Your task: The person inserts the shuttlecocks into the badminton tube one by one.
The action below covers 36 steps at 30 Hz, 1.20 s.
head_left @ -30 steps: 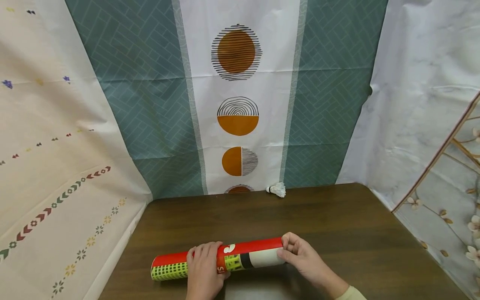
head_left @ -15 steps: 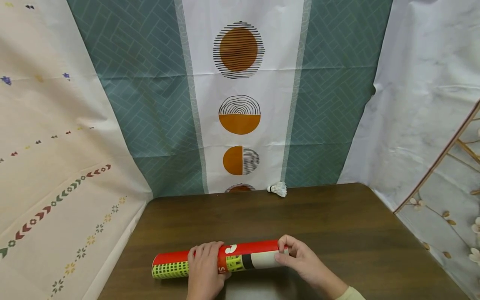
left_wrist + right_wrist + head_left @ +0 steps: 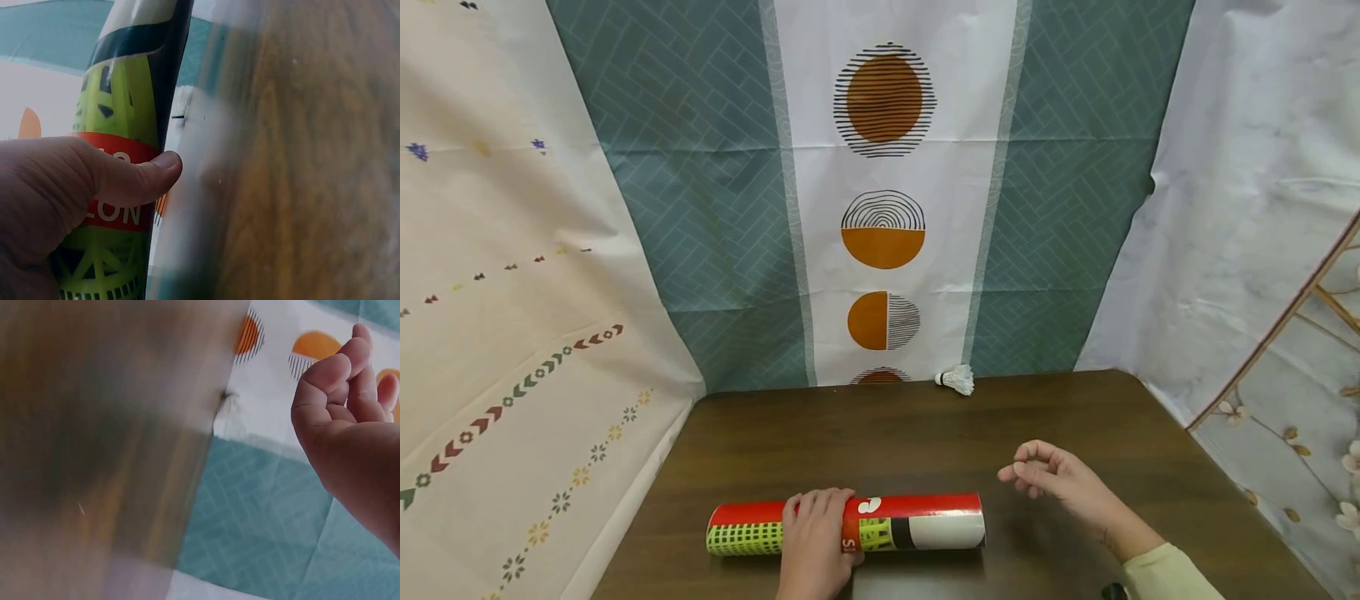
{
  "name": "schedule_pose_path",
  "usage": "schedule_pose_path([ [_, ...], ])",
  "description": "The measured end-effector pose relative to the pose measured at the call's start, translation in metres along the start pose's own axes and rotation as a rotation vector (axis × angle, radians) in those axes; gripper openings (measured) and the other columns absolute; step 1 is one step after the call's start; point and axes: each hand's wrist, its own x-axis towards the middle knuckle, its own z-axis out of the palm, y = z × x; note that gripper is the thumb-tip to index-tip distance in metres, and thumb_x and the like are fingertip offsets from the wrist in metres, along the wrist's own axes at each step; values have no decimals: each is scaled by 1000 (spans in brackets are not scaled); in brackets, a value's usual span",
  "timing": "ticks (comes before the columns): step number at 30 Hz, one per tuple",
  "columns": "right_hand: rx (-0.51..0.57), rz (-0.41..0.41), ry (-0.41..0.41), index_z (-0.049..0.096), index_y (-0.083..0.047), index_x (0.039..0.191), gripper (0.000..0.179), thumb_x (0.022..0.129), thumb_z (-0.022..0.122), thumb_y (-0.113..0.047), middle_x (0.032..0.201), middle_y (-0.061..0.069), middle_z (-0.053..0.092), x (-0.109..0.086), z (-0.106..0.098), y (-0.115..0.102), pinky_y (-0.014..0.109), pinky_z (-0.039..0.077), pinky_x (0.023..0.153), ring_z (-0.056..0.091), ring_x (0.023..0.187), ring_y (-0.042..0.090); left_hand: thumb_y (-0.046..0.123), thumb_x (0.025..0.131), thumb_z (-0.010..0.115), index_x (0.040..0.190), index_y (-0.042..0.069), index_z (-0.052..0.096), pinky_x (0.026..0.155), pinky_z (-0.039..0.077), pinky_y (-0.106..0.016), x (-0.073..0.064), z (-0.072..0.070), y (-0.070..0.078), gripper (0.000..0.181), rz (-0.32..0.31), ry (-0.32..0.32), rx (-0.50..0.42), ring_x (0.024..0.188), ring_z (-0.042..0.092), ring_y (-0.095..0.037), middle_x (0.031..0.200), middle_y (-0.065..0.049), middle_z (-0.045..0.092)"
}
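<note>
A shuttlecock tube, red along its top with yellow-green, black and white bands, lies crosswise near the front of the table. My left hand grips it around the middle, fingers over the top. In the left wrist view, the thumb of that hand presses across a red band with white letters on the tube. To the right of the tube's white end, my right hand hovers apart from it. Its fingers are loosely curled, and the right wrist view shows nothing in the hand.
A white feathered shuttlecock lies at the back edge of the dark wooden table. Behind it hangs a patterned cloth with orange circles. Pale cloths flank the table on both sides.
My right hand has let go of the tube's right end and moved away to the right. That end now sits lower and nearer to me. My left hand keeps its grip.
</note>
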Motion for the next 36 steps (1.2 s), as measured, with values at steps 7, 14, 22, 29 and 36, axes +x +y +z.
schedule_pose_path([
  [7, -116, 18, 80, 55, -6, 131, 31, 109, 63, -27, 122, 2, 80, 33, -30, -20, 27, 58, 82, 69, 99, 17, 33, 52, 108, 126, 16, 68, 104, 42, -64, 1, 2, -1, 85, 70, -8, 42, 112, 61, -30, 117, -4, 73],
  [14, -243, 76, 146, 44, -6, 155, 60, 108, 63, -38, 146, 19, 66, 93, -41, -35, 30, 57, 88, 67, 112, 23, 39, 56, 107, 127, 14, 68, 102, 42, -63, 6, -2, -4, 85, 99, -80, 76, 110, 62, -31, 118, -5, 73],
  [22, -449, 102, 184, 44, -7, 160, 56, 111, 58, -30, 162, 31, 43, 159, -34, -17, 54, 54, 103, 54, 139, 49, 43, 55, 106, 127, 14, 67, 101, 43, -63, 7, 2, 0, 87, 105, -78, 102, 110, 61, -30, 118, -5, 72],
  [29, -451, 199, 150, 43, -3, 162, 53, 113, 50, -22, 114, 23, 63, 191, -31, 10, 36, 48, 70, 55, 81, 25, 45, 58, 105, 129, 16, 66, 101, 43, -60, 5, 7, 4, 85, 113, -103, 118, 111, 60, -29, 119, -3, 72],
  [36, -400, 148, 207, 49, 9, 154, 49, 114, 48, -20, 115, 26, 67, 196, -20, 18, 30, 50, 75, 62, 98, 30, 47, 58, 104, 128, 17, 66, 98, 44, -59, 5, 3, -3, 85, 121, -79, 156, 109, 61, -28, 118, -2, 72],
])
